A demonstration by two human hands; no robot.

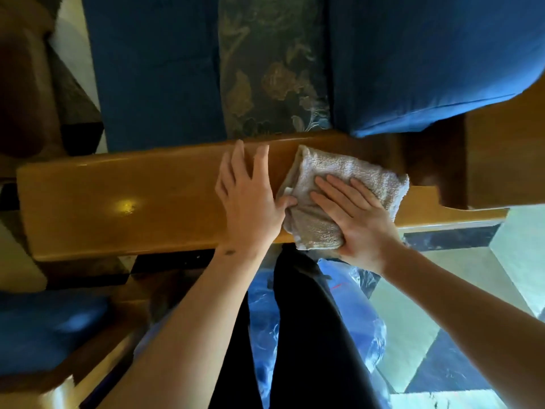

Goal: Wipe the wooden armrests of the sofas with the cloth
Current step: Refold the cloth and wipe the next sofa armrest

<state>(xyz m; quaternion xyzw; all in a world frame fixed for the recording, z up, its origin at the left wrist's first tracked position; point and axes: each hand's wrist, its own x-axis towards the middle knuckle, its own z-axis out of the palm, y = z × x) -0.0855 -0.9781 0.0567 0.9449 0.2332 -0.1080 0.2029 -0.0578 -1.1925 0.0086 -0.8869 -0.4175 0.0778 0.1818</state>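
The cloth [339, 199], a pale folded towel, lies flat on the wooden armrest [124, 202], toward the end where the wood meets the sofa's blue seat cushion [427, 60]. The right hand [356, 219] rests on top of it with the fingers spread and pressed flat, the palm over the cloth's near edge, which hangs slightly past the front of the wood. Just beside that hand, the left hand [250, 196] lies open on the bare wood, fingers splayed, its thumb touching the cloth's folded corner and perhaps pinching it; that cannot be told for sure.

The step in hand looks like the wiping of this armrest itself, with the cloth at one end of it. A long glossy stretch of wood runs away from the left hand, with a bright reflection on it. The next move likely calls for sliding the cloth along that stretch under steady downward pressure, the left hand clearing out of its path. A patterned cushion [274, 72] sits beyond the armrest.
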